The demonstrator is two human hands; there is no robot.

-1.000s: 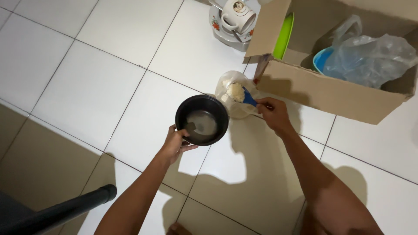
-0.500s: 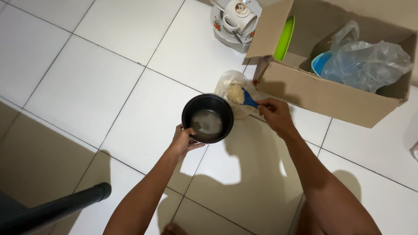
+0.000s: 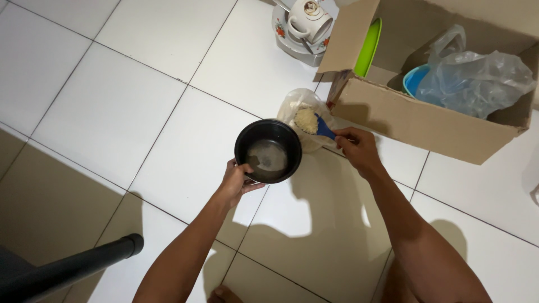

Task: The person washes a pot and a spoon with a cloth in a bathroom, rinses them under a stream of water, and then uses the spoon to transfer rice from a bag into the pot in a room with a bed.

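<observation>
bright overhead light — hard shadows, glossy tile glare

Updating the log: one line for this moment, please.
left hand: holds black pot rim | right hand: holds blue scoop of rice over clear bag

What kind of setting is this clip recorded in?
Probably a home kitchen floor or storage corner: white floor tiles, a cardboard box holding plastic dishes, stacked cups, and a black pot held beside a bag of rice.
</observation>
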